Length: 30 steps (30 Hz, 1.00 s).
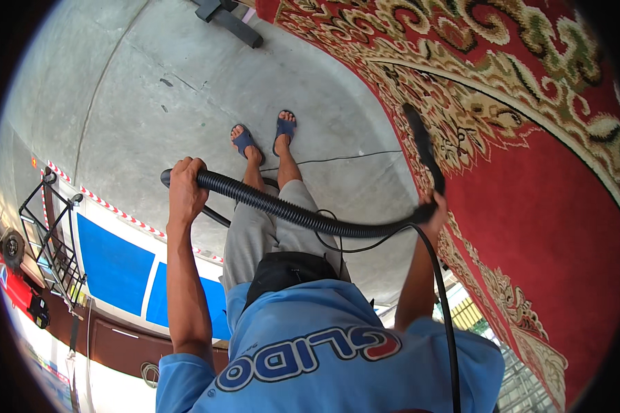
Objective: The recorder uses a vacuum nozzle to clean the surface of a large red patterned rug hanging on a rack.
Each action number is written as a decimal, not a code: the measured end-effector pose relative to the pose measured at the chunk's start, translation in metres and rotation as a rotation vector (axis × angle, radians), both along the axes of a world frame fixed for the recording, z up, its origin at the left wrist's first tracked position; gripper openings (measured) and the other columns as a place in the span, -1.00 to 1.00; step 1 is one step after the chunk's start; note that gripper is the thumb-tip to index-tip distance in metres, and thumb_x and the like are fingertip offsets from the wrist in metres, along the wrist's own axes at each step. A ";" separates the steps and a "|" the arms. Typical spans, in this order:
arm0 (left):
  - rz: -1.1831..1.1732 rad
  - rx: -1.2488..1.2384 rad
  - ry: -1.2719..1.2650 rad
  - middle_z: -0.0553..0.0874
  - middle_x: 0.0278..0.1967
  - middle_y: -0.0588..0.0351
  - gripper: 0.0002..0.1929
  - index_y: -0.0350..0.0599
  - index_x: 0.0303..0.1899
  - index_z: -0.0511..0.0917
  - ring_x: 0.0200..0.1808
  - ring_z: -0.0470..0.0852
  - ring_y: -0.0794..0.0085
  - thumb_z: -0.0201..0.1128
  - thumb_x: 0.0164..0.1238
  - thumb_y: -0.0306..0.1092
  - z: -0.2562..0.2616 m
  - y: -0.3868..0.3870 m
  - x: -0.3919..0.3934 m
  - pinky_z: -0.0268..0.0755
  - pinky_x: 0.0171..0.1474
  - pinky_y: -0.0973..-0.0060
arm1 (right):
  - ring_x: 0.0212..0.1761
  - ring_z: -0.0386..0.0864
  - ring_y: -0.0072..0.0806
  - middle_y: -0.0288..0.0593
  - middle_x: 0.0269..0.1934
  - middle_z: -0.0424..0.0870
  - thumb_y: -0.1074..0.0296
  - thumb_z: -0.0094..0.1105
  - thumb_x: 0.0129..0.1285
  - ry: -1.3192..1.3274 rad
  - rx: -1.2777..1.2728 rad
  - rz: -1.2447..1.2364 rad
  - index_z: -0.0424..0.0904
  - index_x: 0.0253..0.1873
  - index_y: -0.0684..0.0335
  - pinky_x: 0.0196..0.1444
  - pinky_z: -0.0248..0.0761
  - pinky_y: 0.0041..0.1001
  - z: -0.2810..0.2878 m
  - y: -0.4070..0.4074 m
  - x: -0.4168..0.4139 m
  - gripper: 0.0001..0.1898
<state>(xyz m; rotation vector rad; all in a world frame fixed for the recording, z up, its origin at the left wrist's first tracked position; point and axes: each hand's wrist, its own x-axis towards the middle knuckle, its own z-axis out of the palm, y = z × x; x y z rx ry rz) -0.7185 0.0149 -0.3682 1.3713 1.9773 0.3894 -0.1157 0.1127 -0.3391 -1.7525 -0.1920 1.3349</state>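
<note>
A black corrugated vacuum hose (284, 205) runs across in front of my body. My left hand (187, 190) is closed around its ribbed part near a bend at the left. On the right, my right hand (434, 214) grips the hose end where a black wand with a narrow nozzle (422, 139) begins. The nozzle points up and lies over the patterned border of a large red carpet (537, 206); whether it touches the pile, I cannot tell. A thin black cable (442, 289) passes by my right hand and loops under the hose.
Grey concrete floor (186, 113) lies under my sandalled feet, with a thin cord (346, 157) across it. A dark metal frame part (232, 26) stands at the top. To the left are a black lattice frame (51, 237), blue panels (114, 264) and red-and-white tape (121, 214).
</note>
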 end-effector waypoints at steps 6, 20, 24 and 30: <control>-0.096 -0.064 -0.027 0.57 -0.37 -0.05 -0.74 -0.17 -0.31 0.55 -0.19 0.55 -0.04 0.28 -0.11 -0.68 -0.029 -0.002 0.004 0.38 -0.02 0.11 | -0.34 0.55 -0.54 -0.25 -0.29 0.59 0.34 0.25 0.34 -0.031 -0.096 0.079 0.54 0.03 0.20 -0.26 0.55 -0.41 -0.067 0.023 -0.013 -0.77; -0.038 -0.143 0.129 0.59 -0.31 0.02 -0.75 -0.14 -0.28 0.53 -0.12 0.56 -0.02 0.34 -0.04 -0.62 -0.032 -0.036 -0.004 0.36 0.21 0.13 | -0.30 0.51 -0.58 -0.29 -0.20 0.64 0.36 0.29 0.31 0.024 -0.024 0.069 0.58 0.15 0.19 -0.16 0.45 -0.49 -0.056 0.018 -0.004 -0.67; -0.035 -0.122 0.053 0.56 -0.30 0.01 -0.72 -0.15 -0.26 0.53 -0.07 0.56 -0.03 0.26 -0.07 -0.68 -0.030 -0.036 -0.002 0.25 0.44 -0.05 | -0.34 0.51 -0.57 -0.27 -0.14 0.67 0.35 0.26 0.32 0.004 -0.044 0.148 0.55 0.21 0.18 -0.27 0.48 -0.44 -0.020 0.017 0.005 -0.63; 0.031 -0.184 0.153 0.60 -0.23 0.07 -0.70 -0.08 -0.19 0.61 0.02 0.58 0.05 0.41 -0.01 -0.56 -0.045 -0.033 0.016 0.20 0.46 -0.08 | -0.41 0.50 -0.39 -0.25 -0.41 0.50 0.41 0.25 0.28 0.004 -0.020 0.153 0.48 -0.17 0.23 -0.28 0.51 -0.31 -0.262 0.107 -0.015 -0.87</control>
